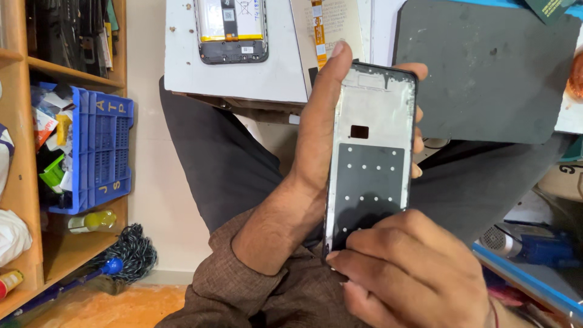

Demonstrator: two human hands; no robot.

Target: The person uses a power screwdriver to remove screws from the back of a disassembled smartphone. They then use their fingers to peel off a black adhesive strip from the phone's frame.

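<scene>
Item held: phone frame (370,159), dark-edged, bare inner side facing the camera, upright, held above the lap in front of the bench edge.
Frame surface: pale metal upper part with a small rectangular cut-out; dark panel below it, dotted with small light spots.
Left hand (322,130): wrapped around the frame from behind, thumb laid along its left edge, fingertips curling over the right edge.
Right hand (410,264): fingers bent and bunched at the frame's lower end, fingertips pressed on the bottom left corner; whether anything is pinched under them cannot be told.
Sleeve: brown woven cuff (228,285) on the left wrist.
Bench top: white board (182,67) carrying an opened phone (232,30) with its battery showing; dark grey mat (492,73) just to the right.
Shelf, left side: wooden shelving (18,182) holding a blue plastic crate (100,146) of mixed scraps.
Floor: dark mop head (130,252) lying near the shelf foot.
</scene>
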